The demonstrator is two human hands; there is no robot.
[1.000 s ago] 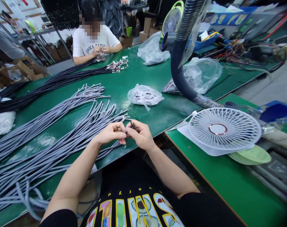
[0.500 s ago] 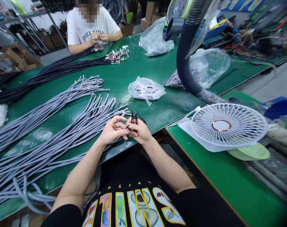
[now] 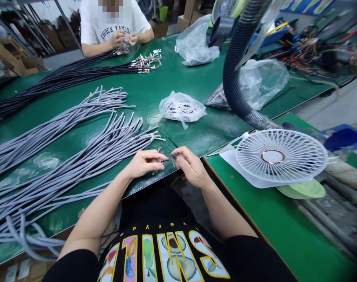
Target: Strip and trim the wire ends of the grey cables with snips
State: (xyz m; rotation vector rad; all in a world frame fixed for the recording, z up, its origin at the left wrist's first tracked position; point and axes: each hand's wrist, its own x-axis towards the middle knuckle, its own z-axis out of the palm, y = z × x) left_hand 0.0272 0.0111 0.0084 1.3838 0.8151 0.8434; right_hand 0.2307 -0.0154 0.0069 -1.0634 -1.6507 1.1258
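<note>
My left hand (image 3: 143, 163) rests at the near edge of the green table (image 3: 196, 86), fingers pinched on the end of a grey cable (image 3: 128, 145). Short coloured wires (image 3: 160, 150) stick out just past its fingertips. My right hand (image 3: 190, 164) is a little to the right, thumb and forefinger pinched together close to those wires; what they hold is too small to name. The two hands are slightly apart. Several long grey cables (image 3: 63, 152) fan out to the left across the table.
A plastic bag of small parts (image 3: 181, 109) lies beyond my hands. A white fan (image 3: 281, 156) and a dark corrugated hose (image 3: 235, 70) stand on the right. Black cables (image 3: 57, 80) run to a person in a white T-shirt (image 3: 113, 27) working opposite.
The small black snips held up in my right hand half a second ago no longer show. Both hands have dropped towards the table edge, and the right has drawn away to the right.
</note>
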